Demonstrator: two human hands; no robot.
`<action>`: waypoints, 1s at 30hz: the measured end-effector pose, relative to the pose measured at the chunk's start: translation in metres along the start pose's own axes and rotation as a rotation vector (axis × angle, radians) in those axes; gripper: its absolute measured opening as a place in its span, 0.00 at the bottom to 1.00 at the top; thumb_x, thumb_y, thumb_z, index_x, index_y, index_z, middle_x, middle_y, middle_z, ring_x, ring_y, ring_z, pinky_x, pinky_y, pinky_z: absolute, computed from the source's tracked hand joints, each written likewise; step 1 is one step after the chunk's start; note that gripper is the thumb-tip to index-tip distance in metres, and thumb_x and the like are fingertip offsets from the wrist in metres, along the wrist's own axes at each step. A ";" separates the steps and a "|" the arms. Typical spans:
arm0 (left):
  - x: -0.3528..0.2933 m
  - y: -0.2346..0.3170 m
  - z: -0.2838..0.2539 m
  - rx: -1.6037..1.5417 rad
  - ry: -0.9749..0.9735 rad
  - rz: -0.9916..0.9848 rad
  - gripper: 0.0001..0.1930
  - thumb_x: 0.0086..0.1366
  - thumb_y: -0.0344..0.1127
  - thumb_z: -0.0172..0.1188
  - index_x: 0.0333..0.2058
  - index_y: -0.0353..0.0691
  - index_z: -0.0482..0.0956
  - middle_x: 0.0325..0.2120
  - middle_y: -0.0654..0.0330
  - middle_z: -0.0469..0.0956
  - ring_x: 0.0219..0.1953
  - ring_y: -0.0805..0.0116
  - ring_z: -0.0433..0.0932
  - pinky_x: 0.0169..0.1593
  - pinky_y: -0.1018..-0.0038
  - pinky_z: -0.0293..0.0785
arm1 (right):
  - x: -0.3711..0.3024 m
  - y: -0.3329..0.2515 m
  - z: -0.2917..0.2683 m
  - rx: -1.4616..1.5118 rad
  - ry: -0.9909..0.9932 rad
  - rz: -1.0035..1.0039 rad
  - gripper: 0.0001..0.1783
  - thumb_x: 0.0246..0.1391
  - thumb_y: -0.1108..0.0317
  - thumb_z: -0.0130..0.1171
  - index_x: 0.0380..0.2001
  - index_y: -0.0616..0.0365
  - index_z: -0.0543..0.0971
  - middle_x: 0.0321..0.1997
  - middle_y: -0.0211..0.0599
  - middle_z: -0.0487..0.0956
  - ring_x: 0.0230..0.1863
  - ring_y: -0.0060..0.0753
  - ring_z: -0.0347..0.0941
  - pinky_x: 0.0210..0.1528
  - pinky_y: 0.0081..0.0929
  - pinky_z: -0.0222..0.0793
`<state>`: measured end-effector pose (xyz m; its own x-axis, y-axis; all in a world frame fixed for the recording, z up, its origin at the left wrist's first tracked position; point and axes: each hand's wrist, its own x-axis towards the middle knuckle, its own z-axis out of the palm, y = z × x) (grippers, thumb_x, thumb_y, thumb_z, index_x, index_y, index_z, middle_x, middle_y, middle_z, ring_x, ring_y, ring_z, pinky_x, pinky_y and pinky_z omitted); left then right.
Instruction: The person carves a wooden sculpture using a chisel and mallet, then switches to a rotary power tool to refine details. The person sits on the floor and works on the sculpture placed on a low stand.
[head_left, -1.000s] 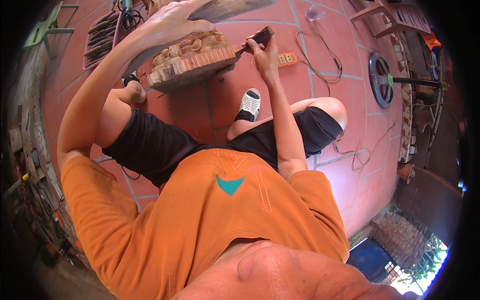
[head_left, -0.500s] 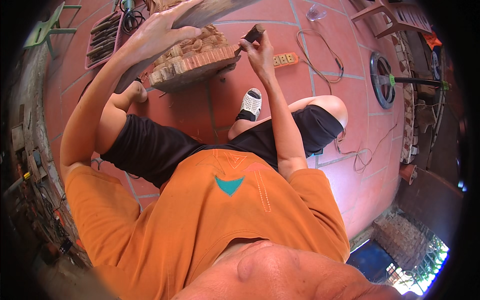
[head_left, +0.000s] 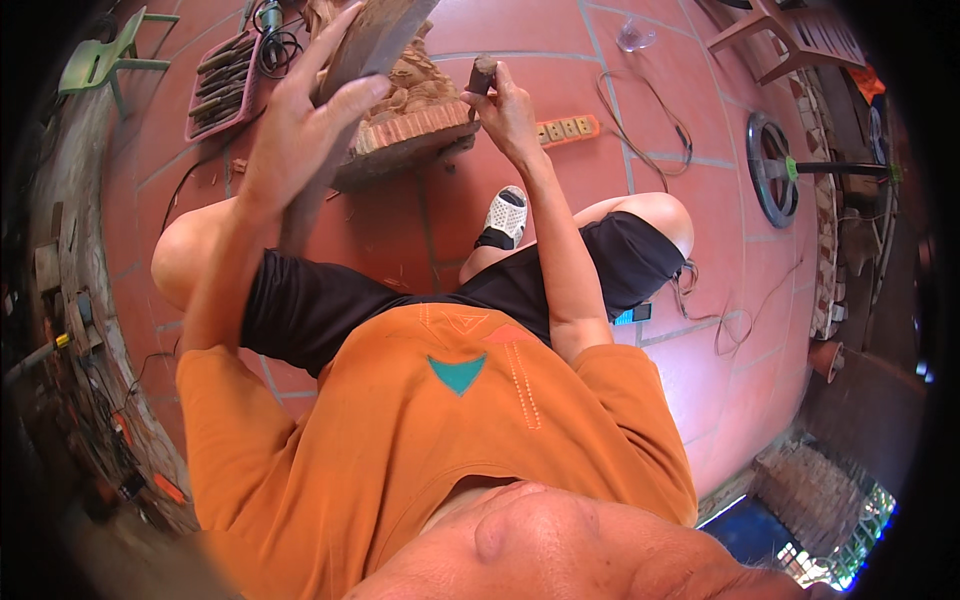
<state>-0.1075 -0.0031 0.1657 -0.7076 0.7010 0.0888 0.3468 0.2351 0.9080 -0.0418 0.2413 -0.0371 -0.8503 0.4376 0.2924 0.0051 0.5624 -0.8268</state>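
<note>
My left hand (head_left: 300, 140) is around a long, flat wooden bar (head_left: 372, 45), thumb on one side and fingers stretched along the other. The bar slants over a carved wooden block (head_left: 412, 88) with a thick, striped edge. My right hand (head_left: 508, 112) grips a chisel by its dark wooden handle (head_left: 483, 76) at the block's right edge. The chisel's working end is mostly hidden by the fingers and the block. Part of the carving lies hidden behind the bar and my left hand.
A pink basket (head_left: 190, 128) of several wooden-handled tools stands at far left, near a green chair (head_left: 100, 65). An orange power strip (head_left: 568, 130) and a cable (head_left: 640, 110) lie on the red tiles. A wheel-shaped object (head_left: 757, 170) with a bar stands at right, below a brown chair (head_left: 785, 40).
My left hand and the wooden bar have moved right and nearer my body, and the bar now stands steeper. My right hand has shifted slightly left with the chisel.
</note>
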 end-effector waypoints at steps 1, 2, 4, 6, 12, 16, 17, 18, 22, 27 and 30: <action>-0.003 -0.001 0.008 -0.027 0.053 0.053 0.36 0.70 0.37 0.61 0.73 0.45 0.58 0.31 0.65 0.76 0.28 0.82 0.71 0.30 0.82 0.69 | 0.000 -0.001 -0.001 0.001 -0.010 -0.020 0.19 0.59 0.71 0.68 0.48 0.59 0.69 0.37 0.43 0.87 0.39 0.36 0.87 0.36 0.32 0.80; -0.010 -0.008 0.017 -0.054 0.108 0.105 0.36 0.69 0.36 0.61 0.73 0.44 0.58 0.32 0.65 0.77 0.28 0.82 0.71 0.29 0.81 0.69 | 0.000 -0.003 0.000 0.002 -0.022 -0.042 0.19 0.58 0.71 0.68 0.47 0.59 0.70 0.37 0.43 0.87 0.39 0.37 0.87 0.36 0.32 0.80; -0.019 -0.022 0.035 -0.038 0.198 0.161 0.37 0.67 0.36 0.64 0.73 0.43 0.59 0.36 0.58 0.82 0.33 0.73 0.79 0.37 0.75 0.75 | -0.003 -0.013 -0.002 -0.042 -0.036 -0.047 0.19 0.57 0.71 0.69 0.47 0.59 0.70 0.36 0.44 0.87 0.40 0.40 0.87 0.36 0.34 0.79; -0.025 -0.049 0.051 0.175 0.218 0.181 0.38 0.66 0.37 0.65 0.72 0.42 0.59 0.44 0.51 0.83 0.41 0.64 0.82 0.46 0.70 0.77 | -0.004 -0.021 -0.003 -0.061 -0.057 -0.069 0.20 0.56 0.70 0.69 0.47 0.58 0.71 0.37 0.44 0.87 0.40 0.42 0.87 0.37 0.35 0.79; -0.037 -0.069 0.053 0.260 0.030 -0.077 0.39 0.66 0.40 0.66 0.72 0.42 0.60 0.58 0.41 0.77 0.57 0.55 0.79 0.60 0.66 0.72 | -0.007 -0.019 0.002 -0.011 -0.001 -0.159 0.22 0.55 0.69 0.70 0.49 0.56 0.72 0.38 0.45 0.86 0.40 0.49 0.85 0.37 0.37 0.78; -0.031 -0.067 0.057 0.125 0.270 0.195 0.41 0.66 0.45 0.65 0.73 0.47 0.57 0.50 0.37 0.80 0.51 0.46 0.83 0.53 0.60 0.76 | -0.004 -0.016 0.000 0.046 0.000 -0.104 0.23 0.54 0.67 0.71 0.49 0.56 0.72 0.37 0.48 0.86 0.38 0.52 0.84 0.36 0.39 0.78; -0.029 -0.066 0.061 0.112 0.350 0.274 0.41 0.66 0.48 0.65 0.73 0.48 0.56 0.46 0.36 0.82 0.47 0.42 0.84 0.50 0.58 0.78 | -0.004 -0.016 0.000 0.071 -0.010 -0.099 0.23 0.53 0.67 0.71 0.49 0.55 0.72 0.37 0.47 0.86 0.38 0.51 0.85 0.36 0.39 0.78; -0.030 -0.062 0.068 0.107 0.369 0.224 0.42 0.66 0.48 0.65 0.73 0.49 0.56 0.46 0.36 0.82 0.47 0.42 0.84 0.50 0.58 0.78 | -0.005 -0.016 0.000 0.065 -0.016 -0.112 0.23 0.53 0.67 0.71 0.49 0.55 0.72 0.37 0.47 0.86 0.38 0.50 0.85 0.36 0.38 0.78; -0.041 -0.077 0.089 0.120 0.195 -0.061 0.42 0.66 0.42 0.66 0.74 0.49 0.55 0.52 0.36 0.79 0.54 0.49 0.82 0.55 0.63 0.76 | -0.006 -0.017 0.001 0.061 -0.067 -0.119 0.22 0.54 0.67 0.72 0.47 0.55 0.73 0.35 0.44 0.86 0.35 0.46 0.85 0.35 0.36 0.77; -0.048 -0.104 0.080 -0.110 0.119 -0.177 0.41 0.67 0.39 0.65 0.74 0.46 0.55 0.35 0.59 0.79 0.32 0.72 0.77 0.34 0.76 0.75 | -0.005 0.000 -0.009 0.086 0.006 -0.086 0.19 0.55 0.69 0.71 0.46 0.56 0.73 0.31 0.43 0.84 0.30 0.41 0.82 0.35 0.32 0.76; -0.051 -0.103 0.073 -0.253 0.178 -0.217 0.40 0.68 0.38 0.64 0.74 0.45 0.55 0.30 0.67 0.74 0.26 0.81 0.71 0.27 0.81 0.71 | -0.008 0.000 -0.015 0.148 0.100 -0.080 0.18 0.56 0.71 0.70 0.45 0.58 0.73 0.31 0.40 0.84 0.31 0.35 0.82 0.36 0.30 0.76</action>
<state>-0.0622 -0.0136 0.0381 -0.8517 0.5197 -0.0674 0.0293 0.1757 0.9840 -0.0268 0.2483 -0.0328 -0.7882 0.4672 0.4005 -0.1446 0.4920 -0.8585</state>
